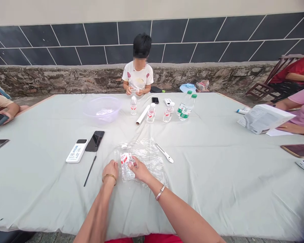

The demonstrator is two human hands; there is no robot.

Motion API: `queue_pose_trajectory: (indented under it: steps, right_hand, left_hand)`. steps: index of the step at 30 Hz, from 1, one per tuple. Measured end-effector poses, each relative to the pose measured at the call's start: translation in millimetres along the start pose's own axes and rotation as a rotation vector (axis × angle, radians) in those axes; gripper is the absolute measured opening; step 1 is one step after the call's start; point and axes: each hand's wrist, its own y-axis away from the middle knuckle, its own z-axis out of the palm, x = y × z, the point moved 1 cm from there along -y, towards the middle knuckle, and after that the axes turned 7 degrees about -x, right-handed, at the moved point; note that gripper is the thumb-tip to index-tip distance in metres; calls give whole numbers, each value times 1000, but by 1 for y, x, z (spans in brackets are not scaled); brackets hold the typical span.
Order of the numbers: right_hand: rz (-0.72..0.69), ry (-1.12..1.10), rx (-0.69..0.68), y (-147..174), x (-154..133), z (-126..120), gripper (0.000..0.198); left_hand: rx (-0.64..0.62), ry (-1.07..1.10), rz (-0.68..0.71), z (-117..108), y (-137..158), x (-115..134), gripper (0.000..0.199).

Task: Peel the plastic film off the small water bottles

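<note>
Head view shows my left hand (110, 169) and right hand (140, 169) curled around a small bottle (127, 165) lying on clear plastic wrap (152, 157) near the tabletop's (218, 162) front edge.

My hands on a small bottle

My left hand (110, 169) and right hand (140, 169) grip the water bottle (126, 164) lying on clear plastic wrap (152, 158).

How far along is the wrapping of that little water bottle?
Done: a clear plastic sheet lies spread on the grey-green tablecloth. In hand: the left hand and right hand hold a small clear bottle with a red label lying on it. Left: the sheet is not yet around the bottle.
</note>
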Motion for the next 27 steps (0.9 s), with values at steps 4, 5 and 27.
queue_pose_trajectory:
  steps: [4,5,27]
  right_hand:
    - [-13,13,-13,3,0,-2,62]
    - [-14,15,-18,4,-3,-3,61]
    - [146,-513,-245,7,-6,-48,61]
  left_hand:
    - [-43,38,-32,-6,-1,-5,26]
    - [-44,41,-36,-5,-1,-3,30]
    - [-391,167,281,-22,-10,-14,59]
